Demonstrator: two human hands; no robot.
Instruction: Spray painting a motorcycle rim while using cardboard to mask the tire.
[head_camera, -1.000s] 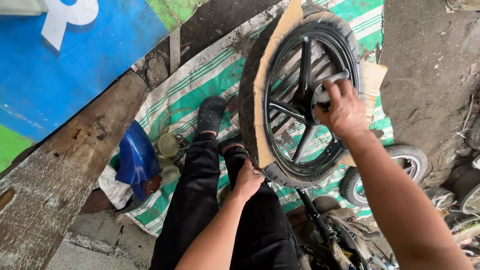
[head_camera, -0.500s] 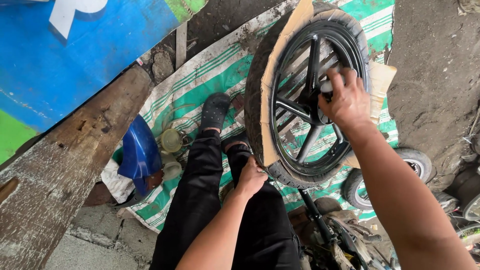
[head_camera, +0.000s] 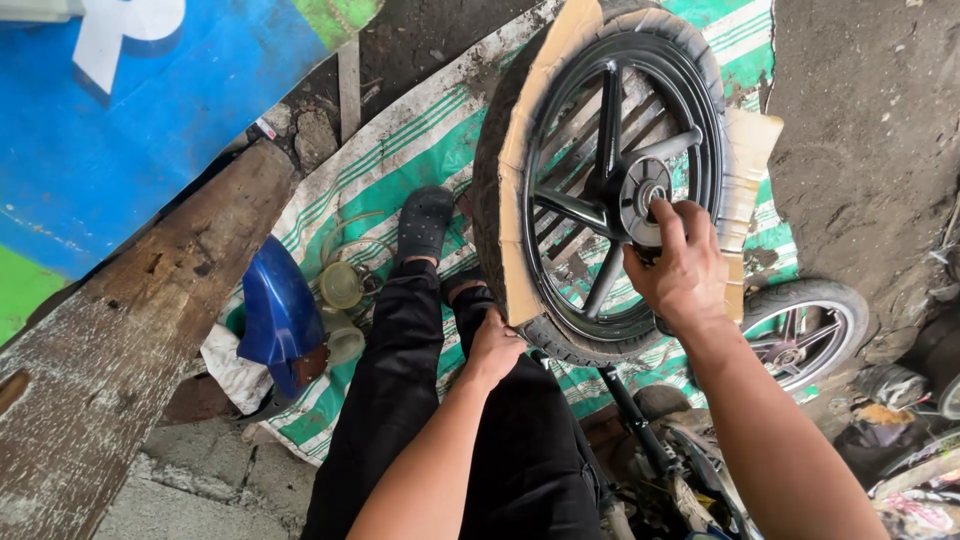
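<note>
A black spoked motorcycle wheel (head_camera: 600, 130) with its tyre stands upright against my knees, with brown cardboard (head_camera: 525, 150) wrapped round the tyre. My right hand (head_camera: 680, 270) rests on the hub (head_camera: 640, 190), fingers on the metal centre. My left hand (head_camera: 492, 345) presses the lower edge of the tyre and cardboard near my thigh. My legs in black trousers (head_camera: 420, 400) stretch forward, feet in dark shoes (head_camera: 425, 220).
A green and white striped mat (head_camera: 400, 150) covers the ground. A blue fender (head_camera: 280, 315) and a small jar (head_camera: 340, 285) lie at left beside a worn wooden plank (head_camera: 120, 340). A second wheel (head_camera: 810, 330) and motorcycle parts lie at right.
My right hand slid from the upper right of the hub down to its lower edge. The left hand kept its place on the tyre's lower edge.
</note>
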